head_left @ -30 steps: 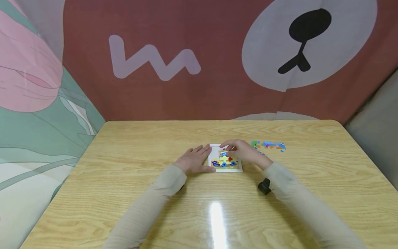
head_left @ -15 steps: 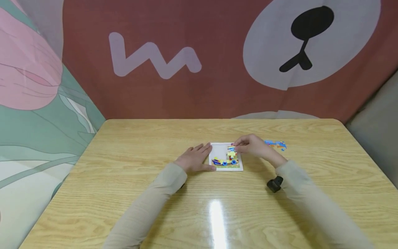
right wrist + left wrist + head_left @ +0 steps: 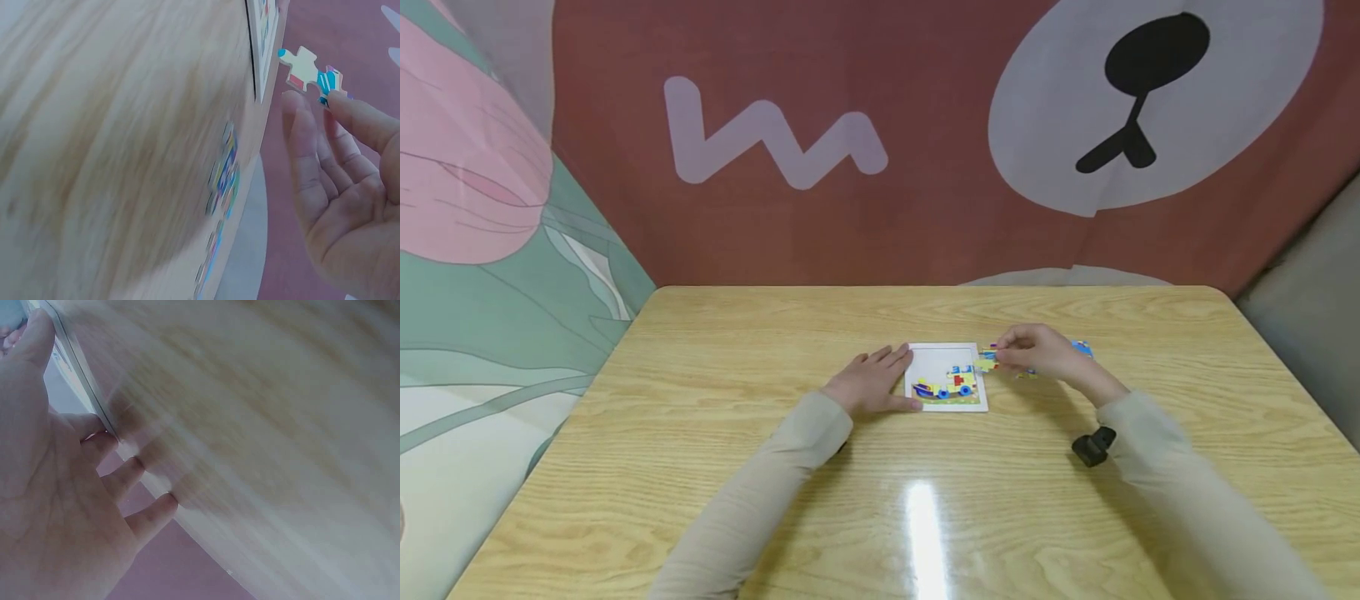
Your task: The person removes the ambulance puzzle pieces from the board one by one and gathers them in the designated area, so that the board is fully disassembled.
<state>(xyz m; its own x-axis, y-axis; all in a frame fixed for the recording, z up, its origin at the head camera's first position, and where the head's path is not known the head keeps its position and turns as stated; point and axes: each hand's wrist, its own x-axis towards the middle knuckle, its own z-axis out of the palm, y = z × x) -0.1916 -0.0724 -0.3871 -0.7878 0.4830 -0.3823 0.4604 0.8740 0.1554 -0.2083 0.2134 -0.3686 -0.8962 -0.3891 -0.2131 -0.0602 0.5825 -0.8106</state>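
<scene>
A white-framed jigsaw puzzle board [image 3: 944, 408] lies on the table, with a blue, red and yellow vehicle picture along its lower part and bare white above. My left hand [image 3: 874, 383] rests at the board's left edge, fingers spread and fairly straight; the left wrist view shows its thumb and fingertips by the frame. Just right of the board, my right hand [image 3: 1037, 352] pinches a yellow-and-blue puzzle piece [image 3: 306, 70] between thumb and fingers, off the table. It may be two joined pieces; the fingers cover one end.
Several loose puzzle pieces [image 3: 224, 178] lie on the table to the right of the board, partly hidden behind the right hand in the head view. The wooden table [image 3: 715, 350] meets a printed cloth [image 3: 925, 225] at its far edge.
My right hand has moved right from over the board, carrying the puzzle piece off the picture and past the frame's right edge. The left hand has stayed on the board's left edge.
</scene>
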